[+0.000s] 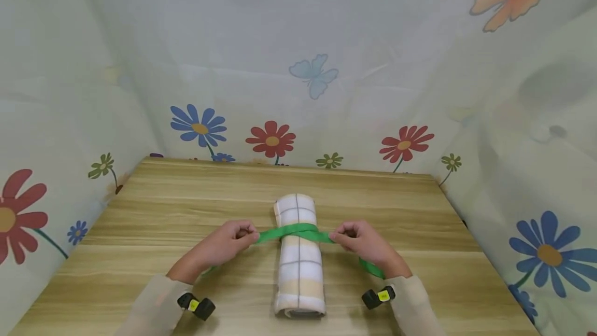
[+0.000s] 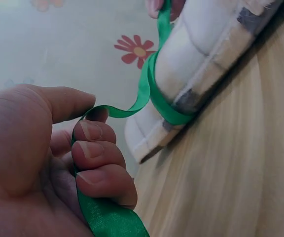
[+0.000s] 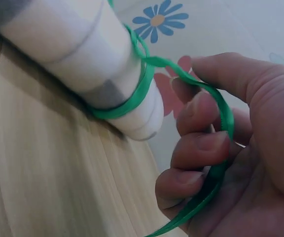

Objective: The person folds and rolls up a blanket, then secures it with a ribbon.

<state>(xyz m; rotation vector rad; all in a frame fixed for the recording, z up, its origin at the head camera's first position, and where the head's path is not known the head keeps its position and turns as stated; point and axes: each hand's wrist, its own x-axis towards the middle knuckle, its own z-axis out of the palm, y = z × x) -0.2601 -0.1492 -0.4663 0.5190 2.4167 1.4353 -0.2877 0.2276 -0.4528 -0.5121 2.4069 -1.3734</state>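
Observation:
A rolled checked cloth [image 1: 300, 279], white and beige with grey lines, lies lengthwise on the table. Around its upper half runs a green ribbon [image 1: 304, 230], its two ends crossed over the top of the roll. My left hand [image 1: 228, 243] pinches one end between thumb and forefinger, out to the left of the roll. On the opposite side my right hand [image 1: 364, 242] pinches the other end. In the left wrist view the ribbon's tail passes under the curled fingers [image 2: 105, 180] and out below the palm. The right wrist view shows the other tail running through the right palm.
The wooden table [image 1: 186, 191] reaches back to a cloth wall [image 1: 354, 97] printed with flowers and butterflies, which also closes off both sides. A small black device [image 1: 198, 307] sits on the left wrist, and another black device [image 1: 379, 297] on the right.

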